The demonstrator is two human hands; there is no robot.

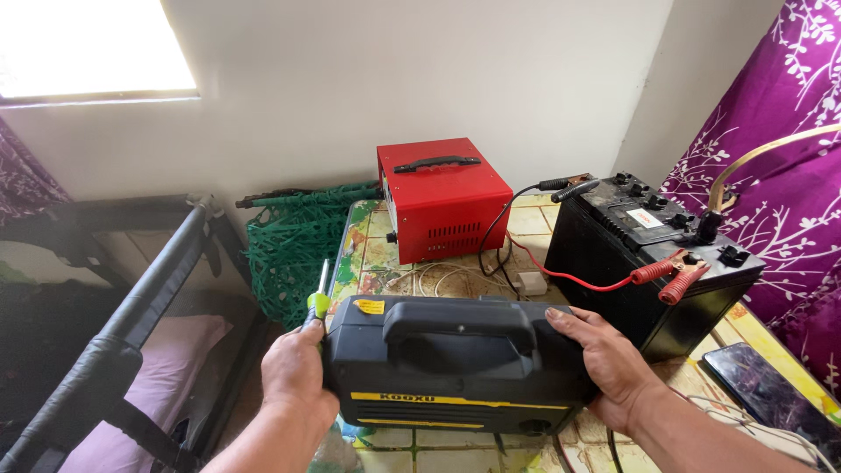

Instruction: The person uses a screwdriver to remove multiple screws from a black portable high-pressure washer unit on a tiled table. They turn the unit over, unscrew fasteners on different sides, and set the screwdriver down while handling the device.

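A black box-shaped machine (451,363) with a top carry handle and a yellow stripe sits at the near edge of a tiled table (372,254). My left hand (296,372) presses against its left side and also grips a screwdriver (319,298) with a green and yellow handle, its shaft pointing up. My right hand (604,355) is clasped around the machine's right top corner.
A red metal box (442,197) with a black handle stands behind. To the right is a black battery (653,258) with red clamps (670,271) lying on it and cables. A phone (762,390) lies at right. Green netting (293,241) and a cot frame (131,315) are at left.
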